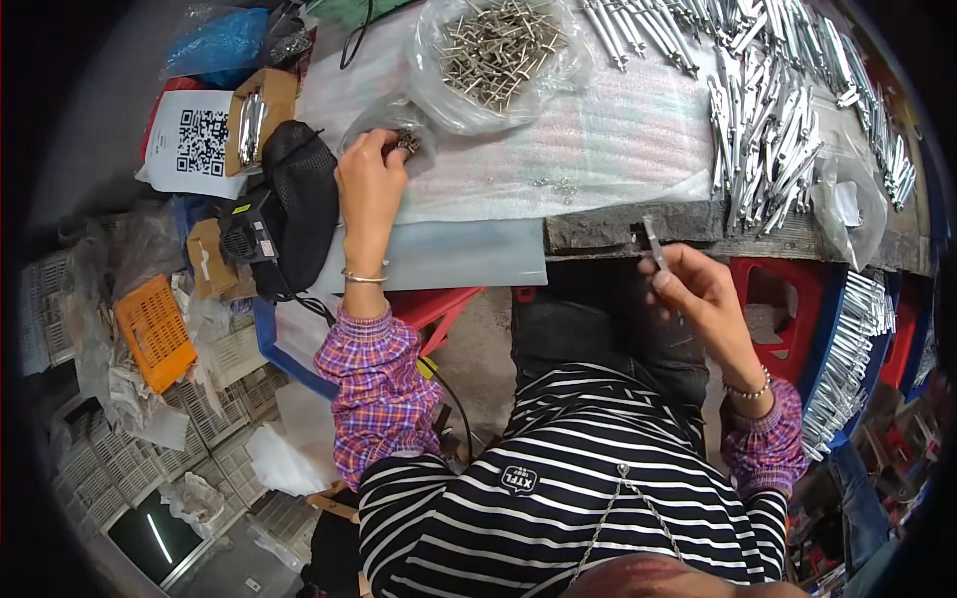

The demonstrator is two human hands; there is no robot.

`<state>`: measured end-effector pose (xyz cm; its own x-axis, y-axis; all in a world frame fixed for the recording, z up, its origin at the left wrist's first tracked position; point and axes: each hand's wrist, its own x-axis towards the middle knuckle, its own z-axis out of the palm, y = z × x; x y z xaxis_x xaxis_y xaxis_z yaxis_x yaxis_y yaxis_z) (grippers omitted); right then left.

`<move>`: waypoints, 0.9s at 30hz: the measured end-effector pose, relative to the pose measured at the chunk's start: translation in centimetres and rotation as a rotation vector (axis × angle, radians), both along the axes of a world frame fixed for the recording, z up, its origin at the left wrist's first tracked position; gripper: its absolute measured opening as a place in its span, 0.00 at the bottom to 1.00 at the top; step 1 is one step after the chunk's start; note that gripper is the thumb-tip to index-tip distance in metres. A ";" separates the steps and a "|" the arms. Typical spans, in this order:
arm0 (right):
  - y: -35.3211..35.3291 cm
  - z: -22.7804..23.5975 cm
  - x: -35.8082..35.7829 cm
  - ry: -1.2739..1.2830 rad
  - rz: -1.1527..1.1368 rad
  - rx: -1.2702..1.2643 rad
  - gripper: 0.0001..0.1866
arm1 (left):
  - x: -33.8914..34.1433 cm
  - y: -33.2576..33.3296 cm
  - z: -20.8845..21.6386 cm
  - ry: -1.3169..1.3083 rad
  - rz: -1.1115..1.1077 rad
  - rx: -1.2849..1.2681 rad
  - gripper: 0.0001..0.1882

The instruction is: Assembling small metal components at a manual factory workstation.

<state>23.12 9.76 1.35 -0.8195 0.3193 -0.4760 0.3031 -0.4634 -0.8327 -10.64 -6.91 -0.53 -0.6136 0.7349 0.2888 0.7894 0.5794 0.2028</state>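
My left hand [371, 184] reaches over the table with its fingers curled into a small clear plastic bag [424, 164] of small dark metal parts [407, 142]. What its fingertips grip is hidden. My right hand [698, 289] is in front of the table edge, closed on a slim metal strip [653, 239] that points up and away. Just beyond the strip's tip lies a dark, worn block [598, 227] along the edge. A large clear bag [429, 75] stands farther back, filled with small metal pins [503, 50].
Several long metal pieces [768, 140] lie heaped at right, near a crumpled clear bag [852, 214]. A blue bin [822, 369] holds more. Tiny bits [558, 185] lie mid-table. At left are a black mesh pouch [299, 199], a cardboard box [269, 85] and an orange basket [155, 334].
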 end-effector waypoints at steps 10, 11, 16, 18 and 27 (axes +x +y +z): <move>-1.5 -1.3 -15.3 0.368 0.264 1.199 0.07 | 0.5 -0.4 0.3 -0.100 -0.057 0.168 0.05; -2.2 -1.7 -16.3 0.341 0.249 1.252 0.08 | 0.6 -0.5 0.4 -0.093 -0.057 0.181 0.05; -3.1 -3.1 -17.4 0.377 0.248 1.483 0.03 | 0.8 -0.7 0.7 -0.108 -0.048 0.173 0.05; -2.6 -3.5 -17.1 0.330 0.274 1.532 0.03 | 1.0 0.1 0.6 -0.124 -0.067 0.150 0.05; -2.1 -3.4 -17.0 0.441 0.282 1.523 0.03 | 1.3 0.2 1.1 -0.126 -0.092 0.139 0.06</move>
<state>6.09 7.65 -2.02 -0.9116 0.0743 0.4042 -0.1447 0.8625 -0.4849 -9.30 -6.68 0.55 -0.5830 0.7483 0.3165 0.8014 0.4654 0.3757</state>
